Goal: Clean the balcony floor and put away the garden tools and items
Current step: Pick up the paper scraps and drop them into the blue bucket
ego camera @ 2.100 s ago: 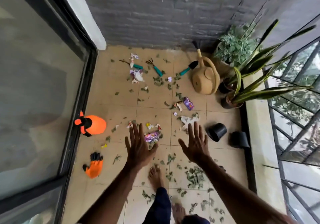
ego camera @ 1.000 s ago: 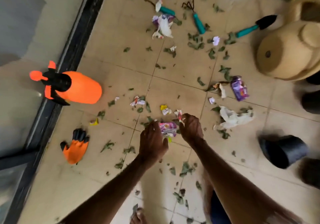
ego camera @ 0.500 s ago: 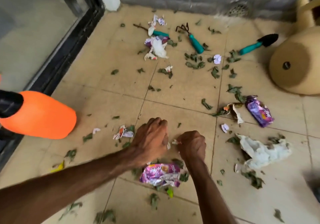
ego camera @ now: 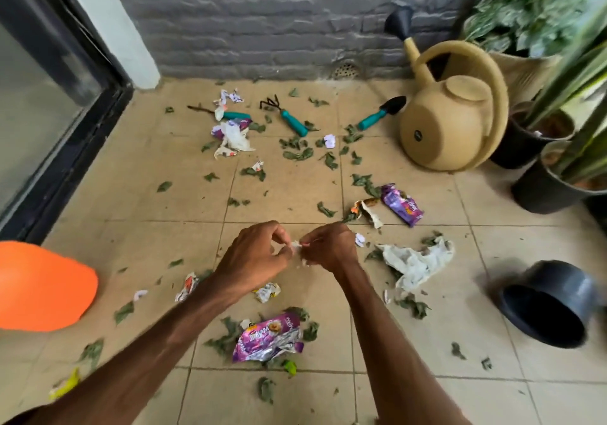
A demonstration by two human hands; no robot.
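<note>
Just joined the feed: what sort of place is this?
Most likely a home balcony: tiled floor, potted plants against a grey brick wall, and a tan watering can on its side.

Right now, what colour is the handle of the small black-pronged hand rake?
Black-pronged hand rake: teal handle, best in head view.

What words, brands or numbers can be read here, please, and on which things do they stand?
"JimJam": on the crumpled purple foil wrapper nearest the camera.
Crumpled white-and-yellow wrapper just beyond it: print too small to read.
Second purple foil wrapper by the tan plastic watering can: print too blurred.
Small white paper scrap pinched by left hand and right hand: nothing legible.
</note>
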